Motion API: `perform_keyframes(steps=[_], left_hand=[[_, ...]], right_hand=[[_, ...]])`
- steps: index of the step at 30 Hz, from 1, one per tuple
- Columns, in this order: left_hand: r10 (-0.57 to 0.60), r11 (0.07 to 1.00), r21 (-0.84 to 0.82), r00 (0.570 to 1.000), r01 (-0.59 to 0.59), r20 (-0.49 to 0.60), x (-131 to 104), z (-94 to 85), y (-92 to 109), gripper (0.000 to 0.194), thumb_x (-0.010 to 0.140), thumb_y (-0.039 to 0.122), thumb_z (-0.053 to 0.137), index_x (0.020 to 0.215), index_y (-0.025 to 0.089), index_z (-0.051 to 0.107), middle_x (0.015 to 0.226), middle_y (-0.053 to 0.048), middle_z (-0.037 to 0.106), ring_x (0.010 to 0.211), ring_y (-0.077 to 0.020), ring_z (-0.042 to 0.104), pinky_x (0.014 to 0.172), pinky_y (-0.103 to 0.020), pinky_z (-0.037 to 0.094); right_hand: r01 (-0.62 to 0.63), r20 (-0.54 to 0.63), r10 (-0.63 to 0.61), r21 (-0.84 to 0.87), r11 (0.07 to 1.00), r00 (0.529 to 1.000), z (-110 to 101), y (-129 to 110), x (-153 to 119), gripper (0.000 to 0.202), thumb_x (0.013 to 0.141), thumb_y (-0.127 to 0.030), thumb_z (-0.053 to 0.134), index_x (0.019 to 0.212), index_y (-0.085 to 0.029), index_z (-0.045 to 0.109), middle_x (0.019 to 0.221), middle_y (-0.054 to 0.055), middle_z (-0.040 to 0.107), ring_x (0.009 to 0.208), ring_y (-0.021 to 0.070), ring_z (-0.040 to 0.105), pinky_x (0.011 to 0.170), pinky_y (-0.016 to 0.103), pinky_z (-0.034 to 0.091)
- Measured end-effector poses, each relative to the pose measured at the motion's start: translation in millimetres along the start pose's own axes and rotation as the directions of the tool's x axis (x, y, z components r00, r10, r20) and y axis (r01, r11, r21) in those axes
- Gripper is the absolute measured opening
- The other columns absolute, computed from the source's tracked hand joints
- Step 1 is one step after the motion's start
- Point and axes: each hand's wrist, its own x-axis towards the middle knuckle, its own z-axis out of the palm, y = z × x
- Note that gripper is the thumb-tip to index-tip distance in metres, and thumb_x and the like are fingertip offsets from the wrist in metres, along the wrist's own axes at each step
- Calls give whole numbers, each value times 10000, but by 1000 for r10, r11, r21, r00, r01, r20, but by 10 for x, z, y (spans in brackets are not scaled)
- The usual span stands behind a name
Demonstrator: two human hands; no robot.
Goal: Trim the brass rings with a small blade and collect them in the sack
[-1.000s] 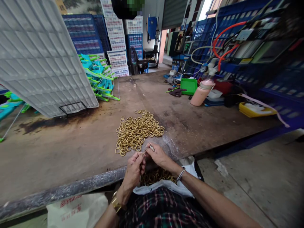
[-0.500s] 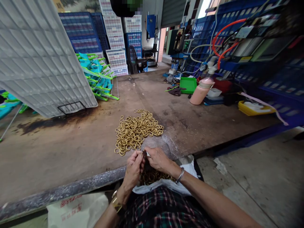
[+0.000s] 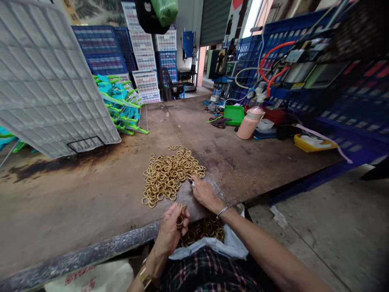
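Many brass-coloured rings (image 3: 170,174) are lying in a loose, overlapping pile on the brown tabletop (image 3: 112,198), with a few resting just beside its far left edge. The left hand (image 3: 172,225) is curling its fingers closed around a held ring (image 3: 180,221) near the table's front edge; whether it is holding more than one is remaining unclear. The right hand (image 3: 205,192) is pinching a small dark-and-white implement (image 3: 192,183) between thumb and fingers at the near right side of the pile; its tip is appearing too small to identify, and contact with the rings cannot be told. The two hands are standing apart. Below the table edge, a white sack (image 3: 209,246) is lying open and holding further rings (image 3: 206,230). To the right, a pink bottle (image 3: 248,125) is standing near a green tray (image 3: 234,115), while a yellow tray (image 3: 314,144) is resting farther right. To the left, a ridged grey panel (image 3: 54,81) is leaning over the tabletop, and green-and-turquoise items (image 3: 120,103) are lying heaped behind it.
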Motion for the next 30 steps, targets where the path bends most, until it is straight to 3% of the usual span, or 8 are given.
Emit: perform_keyframes(steps=[4, 9, 12, 18, 21, 26, 30], left_hand=[[-12, 999, -44, 999, 10, -31, 44, -61, -25, 300, 719, 431, 612, 720, 165, 474, 682, -10, 577, 459, -63, 447, 355, -162, 278], [-94, 980, -179, 995, 88, -23, 58, -114, 26, 286, 690, 289, 651, 920, 182, 519, 650, 17, 572, 483, -72, 491, 377, -152, 308], [-124, 960, -254, 992, 116, -17, 75, -132, 50, 200, 682, 237, 664, 811, 150, 539, 678, 2, 585, 545, -78, 546, 413, -151, 367], [-198, 936, -321, 969, 142, -147, 123, -156, 59, 210, 644, 193, 705, 739, 146, 524, 717, -28, 629, 615, -131, 624, 409, -164, 411], [-125, 960, -265, 984, 88, -127, 132, -143, 61, 251, 628, 242, 730, 715, 142, 517, 673, 0, 598, 574, -98, 591, 402, -150, 397], [40, 994, -91, 984, -56, -172, 134, -86, 49, 337, 644, 390, 705, 808, 167, 512, 563, 58, 511, 452, -59, 469, 353, -137, 321], [45, 999, -7, 983, -47, -177, 148, -94, 23, 405, 624, 459, 693, 845, 168, 517, 532, 76, 469, 403, -39, 407, 345, -130, 266]], right_hand=[[-55, -29, 54, -32, 998, 998, 20, -27, 175, 250, 834, -180, 394, 1079, -177, 444, 860, 78, 662, 760, 199, 624, 594, 254, 339], [-69, -10, 69, -52, 996, 998, 24, -74, 257, 235, 843, -192, 397, 1075, -164, 424, 861, 95, 663, 762, 206, 633, 591, 259, 342], [-73, -5, 73, -44, 996, 997, 13, -67, 263, 228, 838, -187, 397, 1062, -162, 428, 849, 86, 661, 764, 214, 632, 587, 261, 335], [-55, -12, 55, 16, 998, 998, 0, -2, 233, 215, 856, -187, 368, 1053, -187, 454, 834, 56, 651, 730, 174, 606, 576, 245, 299], [4, -30, -2, 80, 997, 1000, 12, 18, 147, 202, 843, -179, 393, 1021, -199, 487, 822, 37, 647, 715, 156, 589, 584, 233, 295], [259, -99, -241, 290, 921, 966, 61, -44, -125, 184, 794, -156, 459, 962, -205, 517, 825, 16, 633, 727, 139, 565, 638, 215, 330], [314, -93, -305, 432, 846, 948, 63, -166, -318, 165, 795, -179, 473, 949, -206, 527, 744, 0, 601, 649, 128, 528, 612, 216, 343]])
